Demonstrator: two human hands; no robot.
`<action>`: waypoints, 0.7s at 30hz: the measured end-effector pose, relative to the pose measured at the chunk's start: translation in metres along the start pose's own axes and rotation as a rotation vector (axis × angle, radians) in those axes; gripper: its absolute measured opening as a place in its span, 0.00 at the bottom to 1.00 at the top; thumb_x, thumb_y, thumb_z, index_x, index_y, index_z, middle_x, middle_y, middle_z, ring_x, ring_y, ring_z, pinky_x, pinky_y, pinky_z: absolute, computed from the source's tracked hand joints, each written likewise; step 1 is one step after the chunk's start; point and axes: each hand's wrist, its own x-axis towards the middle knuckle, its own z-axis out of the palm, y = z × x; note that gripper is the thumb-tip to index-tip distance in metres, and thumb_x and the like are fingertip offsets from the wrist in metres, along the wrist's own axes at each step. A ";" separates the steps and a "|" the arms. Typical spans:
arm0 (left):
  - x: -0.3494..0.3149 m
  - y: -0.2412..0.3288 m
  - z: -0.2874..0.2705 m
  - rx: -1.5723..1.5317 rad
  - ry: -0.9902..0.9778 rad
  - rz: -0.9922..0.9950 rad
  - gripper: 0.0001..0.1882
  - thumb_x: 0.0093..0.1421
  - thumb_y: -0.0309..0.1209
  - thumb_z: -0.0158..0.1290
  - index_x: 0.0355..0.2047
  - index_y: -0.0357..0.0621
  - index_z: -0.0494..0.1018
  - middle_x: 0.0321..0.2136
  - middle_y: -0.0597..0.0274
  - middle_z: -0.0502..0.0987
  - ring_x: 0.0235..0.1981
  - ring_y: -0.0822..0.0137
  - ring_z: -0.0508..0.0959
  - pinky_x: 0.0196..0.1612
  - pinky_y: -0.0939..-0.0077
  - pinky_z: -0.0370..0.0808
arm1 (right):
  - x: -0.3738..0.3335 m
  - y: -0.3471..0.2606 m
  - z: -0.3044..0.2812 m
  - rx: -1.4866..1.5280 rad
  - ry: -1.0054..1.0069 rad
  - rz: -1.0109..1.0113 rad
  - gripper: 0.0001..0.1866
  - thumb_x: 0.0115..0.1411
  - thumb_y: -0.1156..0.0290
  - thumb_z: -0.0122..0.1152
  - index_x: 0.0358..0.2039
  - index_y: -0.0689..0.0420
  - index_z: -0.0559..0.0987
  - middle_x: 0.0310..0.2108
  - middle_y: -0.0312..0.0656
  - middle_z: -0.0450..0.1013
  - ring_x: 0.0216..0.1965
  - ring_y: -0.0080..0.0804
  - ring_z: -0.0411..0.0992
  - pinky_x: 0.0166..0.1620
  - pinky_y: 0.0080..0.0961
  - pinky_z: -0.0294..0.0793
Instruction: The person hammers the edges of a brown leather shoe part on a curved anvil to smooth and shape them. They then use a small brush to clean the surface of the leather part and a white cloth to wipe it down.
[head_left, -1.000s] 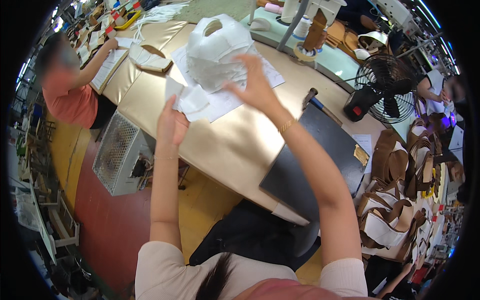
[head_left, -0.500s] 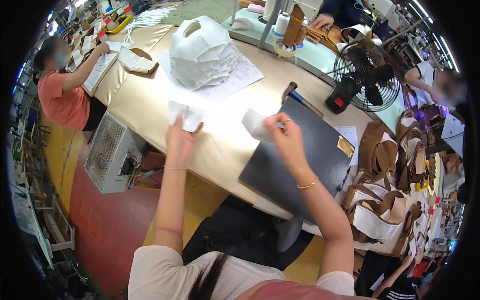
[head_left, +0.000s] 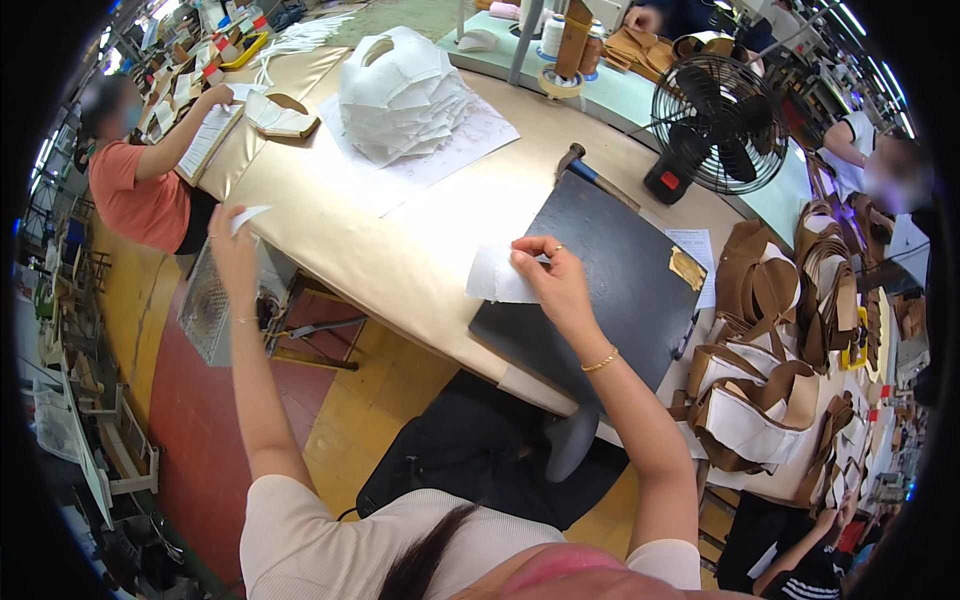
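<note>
A thin white sheet piece (head_left: 493, 276) is pinched between the thumb and fingers of my right hand (head_left: 556, 288), above the edge of a dark flat board (head_left: 600, 262). Out past the left edge of the table, my left hand (head_left: 233, 250) grips a smaller-looking white piece (head_left: 250, 216), seen nearly edge-on. Farther back, a stack of curved white pieces (head_left: 405, 98) rests on a pale paper sheet (head_left: 468, 150). A hammer (head_left: 590, 172) with a blue-and-wood handle lies along the board's far edge.
A black caged fan (head_left: 718, 125) stands at the far right of the padded table (head_left: 400, 265). Brown and white shoe-like parts (head_left: 755, 405) pile up on the right. A metal mesh heater-like box (head_left: 208, 310) sits below the left edge. A co-worker in orange (head_left: 140, 190) works at left.
My left hand has swung left with its white piece, from over the table to beyond its edge. My right hand has shifted slightly left and down, still holding its piece, which now hangs flatter.
</note>
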 end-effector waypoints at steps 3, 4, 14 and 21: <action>0.021 -0.075 -0.014 0.269 0.033 -0.023 0.15 0.63 0.37 0.54 0.47 0.44 0.79 0.51 0.47 0.72 0.53 0.51 0.71 0.57 0.61 0.67 | 0.005 0.017 0.004 -0.046 0.029 -0.040 0.11 0.63 0.67 0.62 0.41 0.61 0.81 0.33 0.37 0.79 0.33 0.21 0.73 0.39 0.20 0.73; 0.026 -0.083 -0.013 0.298 0.001 -0.118 0.15 0.63 0.36 0.54 0.47 0.46 0.80 0.51 0.47 0.72 0.54 0.49 0.71 0.57 0.60 0.68 | 0.007 0.026 0.003 -0.071 0.046 -0.055 0.11 0.63 0.67 0.62 0.41 0.61 0.81 0.33 0.37 0.79 0.33 0.21 0.73 0.39 0.20 0.73; 0.051 -0.170 -0.038 0.776 0.125 -0.109 0.14 0.62 0.30 0.49 0.46 0.50 0.80 0.37 0.45 0.80 0.40 0.46 0.78 0.46 0.55 0.73 | -0.007 0.035 0.007 -0.230 0.065 0.033 0.11 0.63 0.66 0.63 0.41 0.60 0.81 0.31 0.35 0.79 0.32 0.19 0.73 0.39 0.20 0.73; 0.066 -0.169 -0.035 0.832 -0.006 -0.143 0.12 0.62 0.28 0.49 0.44 0.49 0.77 0.31 0.45 0.82 0.37 0.43 0.80 0.42 0.50 0.74 | -0.007 0.042 0.012 -0.227 0.163 0.001 0.09 0.62 0.68 0.63 0.38 0.60 0.82 0.28 0.36 0.77 0.27 0.20 0.70 0.34 0.21 0.71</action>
